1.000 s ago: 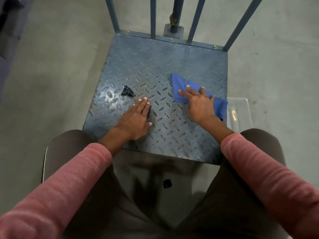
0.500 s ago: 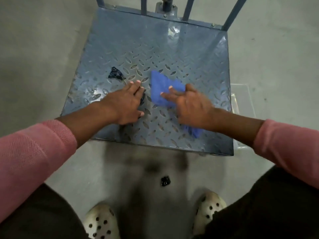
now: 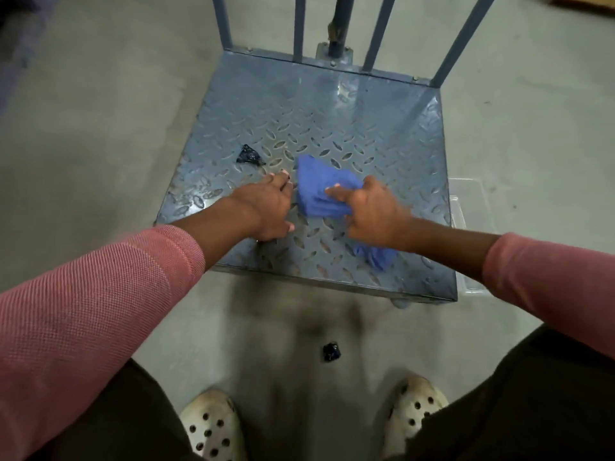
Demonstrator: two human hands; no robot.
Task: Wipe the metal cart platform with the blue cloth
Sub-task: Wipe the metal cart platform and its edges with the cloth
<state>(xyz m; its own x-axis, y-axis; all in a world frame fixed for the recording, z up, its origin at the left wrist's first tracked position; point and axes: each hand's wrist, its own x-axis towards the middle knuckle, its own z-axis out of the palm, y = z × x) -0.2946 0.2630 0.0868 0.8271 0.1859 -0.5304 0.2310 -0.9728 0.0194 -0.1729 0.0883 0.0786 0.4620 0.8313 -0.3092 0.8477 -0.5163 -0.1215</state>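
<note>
The metal cart platform point(image 3: 299, 111) is a grey-blue diamond-pattern plate on the concrete floor in front of me. The blue cloth point(image 3: 316, 189) lies bunched near the plate's middle, and one end trails out under my right wrist. My right hand point(image 3: 372, 214) holds the cloth down against the plate, with the fingers curled into its folds and the index finger stretched over it. My left hand point(image 3: 266, 207) rests palm down on the plate just left of the cloth, fingers straight, holding nothing.
A small dark scrap point(image 3: 249, 156) lies on the plate beyond my left hand. Another dark scrap point(image 3: 331, 351) is on the floor between my shoes. Upright bars point(image 3: 299, 24) rise at the platform's far edge. A clear plastic container point(image 3: 466, 201) sits against its right side.
My right hand has slid the cloth leftward across the plate toward my left hand, and the cloth has bunched up. My left hand has stayed in place.
</note>
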